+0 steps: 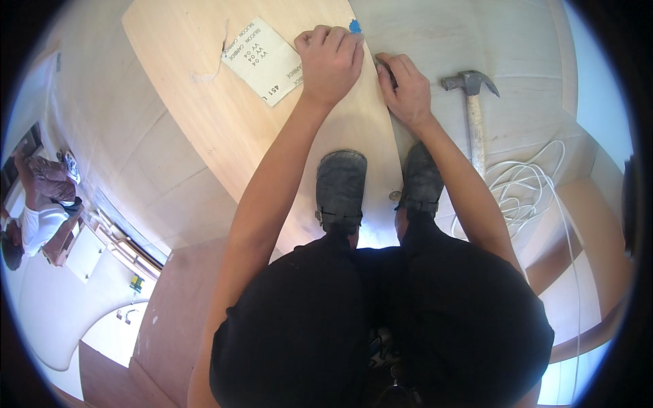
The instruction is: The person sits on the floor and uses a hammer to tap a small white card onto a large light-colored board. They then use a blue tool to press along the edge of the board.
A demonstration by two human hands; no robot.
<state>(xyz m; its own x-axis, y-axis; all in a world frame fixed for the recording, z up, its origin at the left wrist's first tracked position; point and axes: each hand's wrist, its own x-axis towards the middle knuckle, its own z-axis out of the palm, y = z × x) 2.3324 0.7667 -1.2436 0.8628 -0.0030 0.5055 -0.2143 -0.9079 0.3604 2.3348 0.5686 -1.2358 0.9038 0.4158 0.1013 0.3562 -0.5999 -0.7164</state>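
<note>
A pale wooden board point(197, 88) lies flat, and one of my feet stands on it. My left hand point(332, 62) rests near the board's right edge with its fingers curled under; what they hold, if anything, is hidden. Just past its fingertips is a small blue patch point(355, 26) at the edge. Beside the board's edge, my right hand point(408, 88) is closed around a small dark object point(390, 76), mostly covered by the fingers. A sandpaper sheet point(257, 58), printed backing up, lies left of my left hand, its corner reaching toward my wrist.
A claw hammer point(475, 119) with a worn pale handle lies right of my right hand. Below it sits a loose coil of white cable point(520, 194). My dark shoes point(342, 187) stand close to the board's edge. Far left, another person point(44, 211) sits near wooden pieces.
</note>
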